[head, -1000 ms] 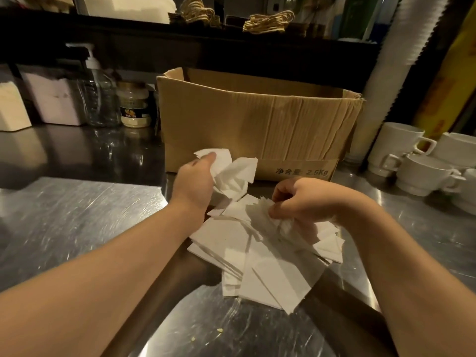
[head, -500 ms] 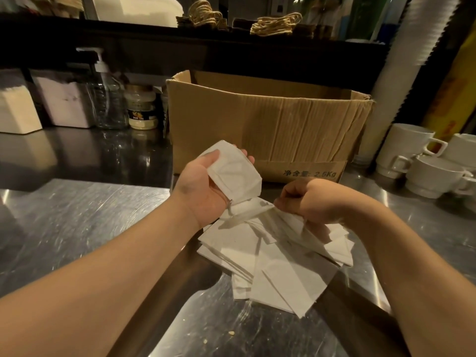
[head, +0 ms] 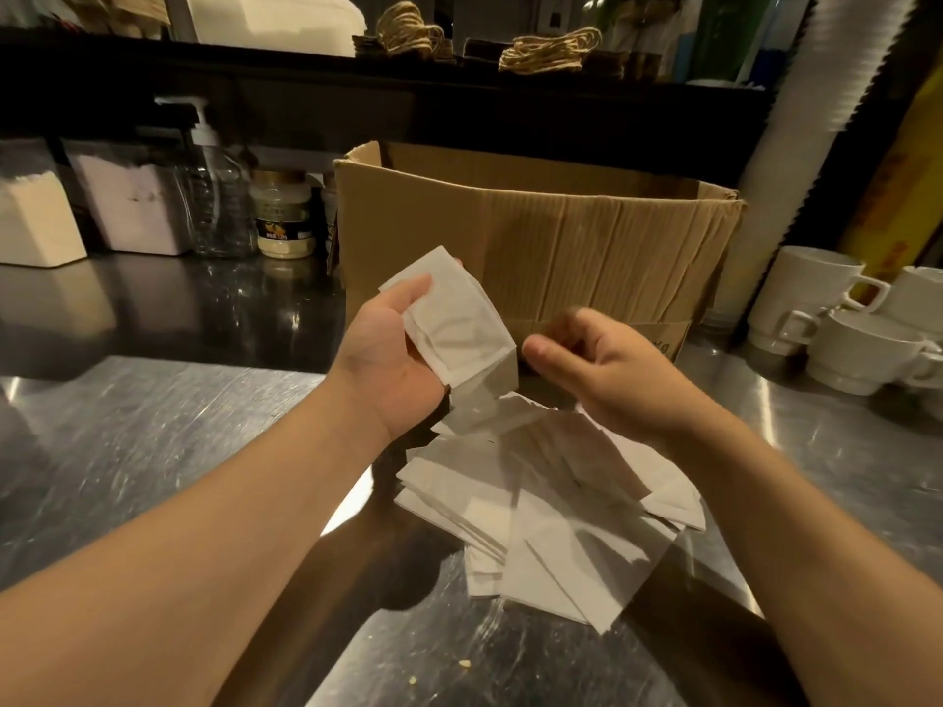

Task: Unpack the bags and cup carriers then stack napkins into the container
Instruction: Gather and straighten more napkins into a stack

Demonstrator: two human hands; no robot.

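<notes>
A loose heap of white napkins (head: 551, 507) lies on the steel counter (head: 153, 431) in front of me. My left hand (head: 393, 359) is raised above the heap, palm up, shut on a few folded napkins (head: 459, 324); one of them droops down toward the heap. My right hand (head: 607, 375) hovers just to the right of them, over the heap, fingers apart and slightly blurred, with nothing in it. Behind both hands stands an open brown cardboard box (head: 561, 247); its inside is hidden.
White mugs (head: 847, 329) are stacked at the right. A pump bottle (head: 214, 196), a jar (head: 283, 219) and napkin-filled holders (head: 35, 222) line the back left. A tall sleeve of cups (head: 826, 94) leans at the right rear. Crumbs (head: 464, 664) dot the near counter.
My right hand has let go of the napkins in the heap and lifted beside the left hand. My left hand holds its napkins higher and flatter than before.
</notes>
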